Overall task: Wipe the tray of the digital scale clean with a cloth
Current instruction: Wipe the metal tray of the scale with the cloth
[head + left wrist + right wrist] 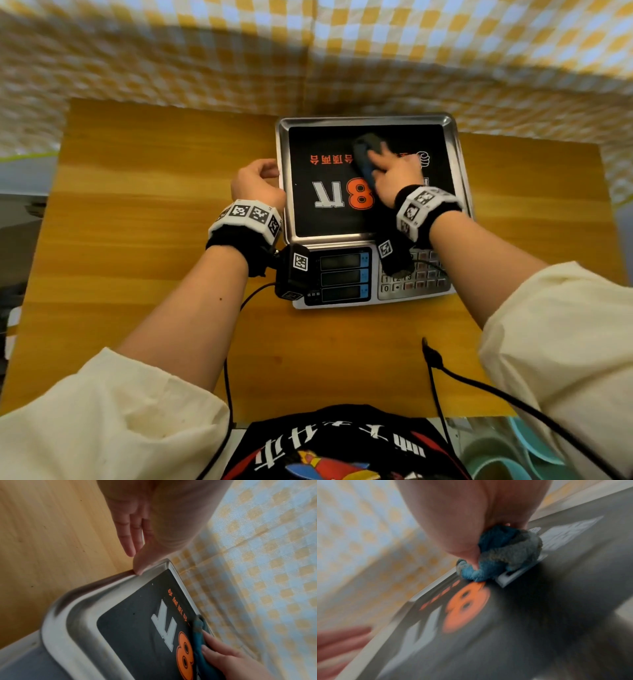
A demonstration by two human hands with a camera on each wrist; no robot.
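We see the right hand (pixel 394 174) grasping a bunched blue cloth (pixel 364 152) on the scale's tray (pixel 283 192), near the bench's (pixel 154 205) far edge; the left hand (pixel 255 183), fingers relaxed, touches the tray's left rim.

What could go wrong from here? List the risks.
The cloth is bunched small under the right hand, so parts of the tray may get missed. Only the left hand's thumb steadies the rim, so hard strokes might shift the scale.
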